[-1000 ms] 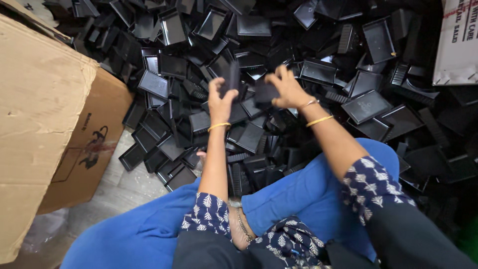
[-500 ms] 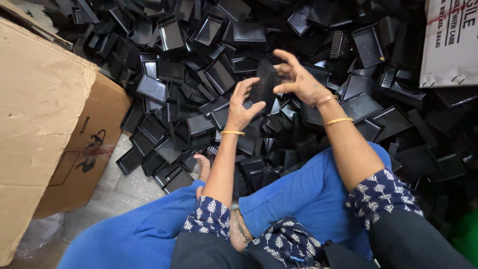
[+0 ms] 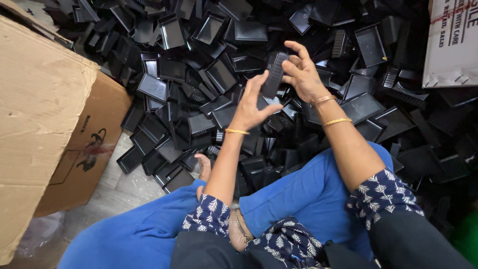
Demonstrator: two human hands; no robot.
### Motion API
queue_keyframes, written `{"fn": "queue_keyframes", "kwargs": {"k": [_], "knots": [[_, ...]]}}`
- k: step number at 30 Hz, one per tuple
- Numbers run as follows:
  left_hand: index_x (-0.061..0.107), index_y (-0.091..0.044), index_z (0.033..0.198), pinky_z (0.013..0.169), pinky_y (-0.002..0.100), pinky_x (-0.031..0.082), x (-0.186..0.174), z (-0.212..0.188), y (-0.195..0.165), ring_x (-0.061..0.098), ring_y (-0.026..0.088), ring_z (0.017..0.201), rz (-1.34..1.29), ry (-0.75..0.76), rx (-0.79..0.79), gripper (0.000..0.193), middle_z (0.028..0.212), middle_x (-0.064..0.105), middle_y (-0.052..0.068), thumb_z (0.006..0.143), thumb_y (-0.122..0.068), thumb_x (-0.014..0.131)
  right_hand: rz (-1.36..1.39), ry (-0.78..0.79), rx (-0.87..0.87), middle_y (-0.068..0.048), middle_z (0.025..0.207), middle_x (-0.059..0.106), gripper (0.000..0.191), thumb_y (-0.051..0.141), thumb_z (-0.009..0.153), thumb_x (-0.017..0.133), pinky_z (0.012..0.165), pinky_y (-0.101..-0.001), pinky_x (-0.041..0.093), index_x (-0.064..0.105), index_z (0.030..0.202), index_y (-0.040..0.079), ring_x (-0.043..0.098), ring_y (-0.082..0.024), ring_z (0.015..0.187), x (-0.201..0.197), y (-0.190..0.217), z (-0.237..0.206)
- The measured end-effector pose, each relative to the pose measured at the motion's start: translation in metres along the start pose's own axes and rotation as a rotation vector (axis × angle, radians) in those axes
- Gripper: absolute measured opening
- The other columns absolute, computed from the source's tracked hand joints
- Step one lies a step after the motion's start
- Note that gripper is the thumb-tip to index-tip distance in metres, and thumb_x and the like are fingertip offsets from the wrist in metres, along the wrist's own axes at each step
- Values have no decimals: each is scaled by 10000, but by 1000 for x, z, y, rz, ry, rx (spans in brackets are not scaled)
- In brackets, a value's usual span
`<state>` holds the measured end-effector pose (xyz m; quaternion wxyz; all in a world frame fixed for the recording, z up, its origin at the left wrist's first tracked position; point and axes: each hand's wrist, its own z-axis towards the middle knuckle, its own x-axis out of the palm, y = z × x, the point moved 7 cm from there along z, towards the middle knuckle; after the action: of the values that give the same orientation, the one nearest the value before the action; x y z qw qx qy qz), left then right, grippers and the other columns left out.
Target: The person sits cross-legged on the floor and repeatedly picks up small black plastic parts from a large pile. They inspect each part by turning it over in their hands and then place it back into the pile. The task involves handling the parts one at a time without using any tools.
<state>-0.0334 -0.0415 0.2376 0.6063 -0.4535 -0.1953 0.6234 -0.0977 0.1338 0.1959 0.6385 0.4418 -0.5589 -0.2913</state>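
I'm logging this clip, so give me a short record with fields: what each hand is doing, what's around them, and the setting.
left hand: left hand open, fingertips touching the black plastic piece
right hand: right hand holds the black plastic piece upright in a finger grip
below hands: heap of black plastic trays on the floor
left side: cardboard box
top right: white carton
posture: seated, blue trousers

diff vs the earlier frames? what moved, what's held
Both hands have come together over the pile. A second ago the left hand and right hand were apart, each at a black part; now they meet on one stack of black trays, lifted above the heap, the right gripping it, the left at its lower side. The cardboard box, the pile and the seated legs stayed as they were.
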Motion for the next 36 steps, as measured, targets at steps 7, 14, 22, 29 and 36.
{"fn": "queue_keyframes", "kwargs": {"k": [7, 14, 22, 29, 36], "knots": [[592, -97, 1351, 876, 350, 596, -3, -8, 22, 769, 275, 998, 84, -193, -209, 407, 1098, 754, 147, 982, -174, 746, -368, 87, -29, -5, 1263, 690, 371, 44, 983, 652, 990, -250, 513, 651, 1354, 46, 621, -93, 1127, -4, 16, -2], [462, -70, 1455, 932, 362, 592, 8, -8, 47, 683, 271, 1130, -312, -181, -264, 526, 1261, 677, 184, 1000, -197, 696, -854, -324, -474, -3, 996, 653, 251, 95, 961, 809, 832, -248, 541, 700, 1157, -17, 616, -101, 900, -64, 80, -14], [505, -50, 1403, 1080, 497, 439, 24, -49, 137, 523, 440, 1281, 530, 131, -324, 704, 1374, 568, 262, 802, -245, 815, -93, -467, -839, -93, 1210, 613, 347, 280, 1050, 762, 1027, -388, 561, 616, 1255, 40, 621, -235, 1122, -149, 189, -82], [571, -124, 1326, 987, 514, 437, 48, -68, 166, 542, 395, 1179, 865, 433, -450, 721, 1205, 605, 187, 692, -311, 858, -1638, -154, -194, -258, 1373, 506, 560, 266, 806, 807, 1034, -535, 444, 615, 1280, 40, 468, -445, 1281, -73, 15, 7], [634, -96, 1240, 944, 415, 531, -21, -66, 161, 657, 292, 1059, 271, -164, -531, 573, 1107, 699, 128, 775, -341, 864, -1857, -63, 564, -172, 1504, 384, 408, 263, 810, 759, 1076, -685, 363, 696, 1210, 212, 331, -488, 1382, -94, -22, -4]]}}
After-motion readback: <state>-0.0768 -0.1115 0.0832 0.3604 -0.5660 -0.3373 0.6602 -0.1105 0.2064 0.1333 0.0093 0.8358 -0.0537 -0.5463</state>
